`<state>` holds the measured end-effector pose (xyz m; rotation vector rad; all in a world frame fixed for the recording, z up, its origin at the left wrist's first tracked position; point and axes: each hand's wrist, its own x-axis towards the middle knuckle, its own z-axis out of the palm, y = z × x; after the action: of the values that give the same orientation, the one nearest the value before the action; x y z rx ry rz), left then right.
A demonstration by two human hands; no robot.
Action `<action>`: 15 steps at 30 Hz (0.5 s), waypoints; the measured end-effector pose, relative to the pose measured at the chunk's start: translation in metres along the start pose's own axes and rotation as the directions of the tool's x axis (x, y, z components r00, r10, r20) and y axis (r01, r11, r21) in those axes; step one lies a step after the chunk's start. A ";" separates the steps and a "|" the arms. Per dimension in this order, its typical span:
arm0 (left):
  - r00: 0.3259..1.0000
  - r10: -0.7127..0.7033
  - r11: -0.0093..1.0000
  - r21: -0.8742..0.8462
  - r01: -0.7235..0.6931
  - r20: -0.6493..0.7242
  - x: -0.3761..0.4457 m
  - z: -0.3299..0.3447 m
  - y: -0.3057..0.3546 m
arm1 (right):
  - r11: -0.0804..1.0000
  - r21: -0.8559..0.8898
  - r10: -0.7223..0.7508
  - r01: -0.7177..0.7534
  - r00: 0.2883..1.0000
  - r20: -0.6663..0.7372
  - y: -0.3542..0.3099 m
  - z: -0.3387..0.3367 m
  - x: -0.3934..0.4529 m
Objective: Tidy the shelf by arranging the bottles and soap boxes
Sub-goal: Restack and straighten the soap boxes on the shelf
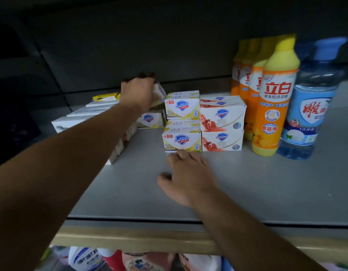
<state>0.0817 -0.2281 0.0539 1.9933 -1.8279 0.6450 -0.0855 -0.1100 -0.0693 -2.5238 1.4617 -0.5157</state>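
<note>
- The left hand reaches deep over the shelf and grips a tilted soap box, lifted above another yellow-white box.
- Just right of that hand stand stacked yellow Safeguard boxes, touching red pomegranate boxes on their far side.
- The right hand rests on the shelf, fingers relaxed, fingertips just in front of the lowest yellow box.
- Well right of this hand stand a row of orange bottles and a blue bottle.
- White boxes lie under the left forearm.

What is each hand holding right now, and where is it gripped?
Left hand grips a tilted soap box by its top end. Right hand holds nothing, resting on the shelf.
</note>
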 end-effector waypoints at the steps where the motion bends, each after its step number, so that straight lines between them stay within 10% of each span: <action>1: 1.000 0.011 0.999 -0.031 -0.011 -0.013 -0.003 -0.011 0.001 | 1.000 0.001 -0.001 0.001 1.000 -0.003 0.000 0.000 0.000; 9: 0.978 0.184 0.937 -0.283 -0.203 -0.094 -0.071 -0.073 -0.011 | 0.996 0.085 0.033 -0.028 0.998 -0.055 0.000 -0.003 0.001; 15: 0.988 0.124 0.883 -0.464 -0.068 0.091 -0.132 -0.058 -0.012 | 0.737 0.672 0.067 0.074 0.981 -0.181 0.005 -0.013 -0.008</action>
<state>0.0807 -0.0857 0.0295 1.6582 -1.9357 0.0936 -0.0977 -0.1054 -0.0604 -1.9183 1.0389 -1.0950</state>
